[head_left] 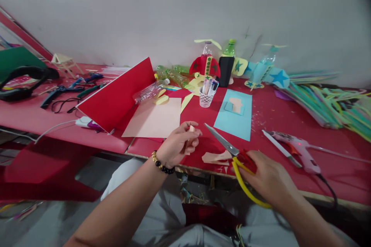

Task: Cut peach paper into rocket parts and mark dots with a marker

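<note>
My left hand [182, 141] is closed on a small piece of peach paper [191, 129], most of it hidden by the fingers. In my right hand [268, 177] are scissors [226, 144] with red and yellow handles, their blades pointing up and left toward the left hand. Peach paper scraps [216, 157] lie on the table edge beneath the blades. Beyond the left hand rests a large peach sheet [158, 119]. A light blue sheet [233, 123] lies past the scissors, bearing a small blue piece and a peach cutout [236, 105].
A pink glue gun [303, 150] and a cutter knife [281, 148] lie at right, before a pile of coloured strips [327, 102]. A white cup of pens [206, 98] stands mid-table. Bottle rockets [206, 63] line the wall. A red board [121, 92] leans at left.
</note>
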`<state>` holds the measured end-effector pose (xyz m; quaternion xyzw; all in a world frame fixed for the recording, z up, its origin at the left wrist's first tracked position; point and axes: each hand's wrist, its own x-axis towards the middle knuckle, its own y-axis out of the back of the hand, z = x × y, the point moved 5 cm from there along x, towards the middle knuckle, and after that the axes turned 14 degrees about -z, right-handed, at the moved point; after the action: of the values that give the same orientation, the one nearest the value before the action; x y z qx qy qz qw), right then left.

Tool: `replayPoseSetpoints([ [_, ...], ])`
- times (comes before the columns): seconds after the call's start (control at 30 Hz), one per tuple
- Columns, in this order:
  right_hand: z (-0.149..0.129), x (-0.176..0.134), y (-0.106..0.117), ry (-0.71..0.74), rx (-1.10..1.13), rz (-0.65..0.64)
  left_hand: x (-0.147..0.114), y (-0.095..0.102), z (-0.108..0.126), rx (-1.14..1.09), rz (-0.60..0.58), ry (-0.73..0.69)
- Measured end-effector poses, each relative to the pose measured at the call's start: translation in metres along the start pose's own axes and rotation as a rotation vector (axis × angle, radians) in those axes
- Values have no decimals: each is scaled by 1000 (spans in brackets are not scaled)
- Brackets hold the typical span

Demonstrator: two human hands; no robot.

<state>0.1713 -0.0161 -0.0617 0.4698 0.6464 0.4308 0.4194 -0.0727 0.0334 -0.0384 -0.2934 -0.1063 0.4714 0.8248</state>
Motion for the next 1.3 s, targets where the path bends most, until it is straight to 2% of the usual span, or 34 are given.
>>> replayPoseSetpoints([
  [0.17, -30, 40, 2, -15, -74, -62, -2, -2, 6, 28, -47, -43],
  [0.33, -51, 75, 2, 113, -12, -83, -3, -2, 11, -28, -62, -118],
  [0.43, -60, 83, 8, 181, 40, -45, -4, -1, 13, -76, -53, -140],
  [0.53, -71, 77, 20, 229, 99, 52, -4, 0, 9, -116, -9, -142],
  [0.6, -80, 69, 26, 250, 258, 102, -3, -1, 4, -134, 28, -160],
  [0.63, -85, 65, 27, 257, 407, 92, -3, -2, 1, -135, 41, -175],
  [0.7, -95, 60, 21, 270, 755, 4, -2, -7, -5, -122, 44, -192],
  [0.77, -107, 57, 12, 280, 987, -92, -2, -14, -10, -95, 24, -192],
  [0.9, -113, 55, 0, 272, 1124, -107, -3, -21, -15, -46, -22, -165],
  [1.03, -100, 54, -1, 217, 1279, -6, -1, -17, -19, 73, -55, -117],
  [1.17, -88, 52, 0, 170, 1436, 68, -1, -12, -26, 187, -74, 21],
  [1.3, -80, 53, -3, 131, 1573, 45, -1, -16, -29, 172, -133, 108],
])
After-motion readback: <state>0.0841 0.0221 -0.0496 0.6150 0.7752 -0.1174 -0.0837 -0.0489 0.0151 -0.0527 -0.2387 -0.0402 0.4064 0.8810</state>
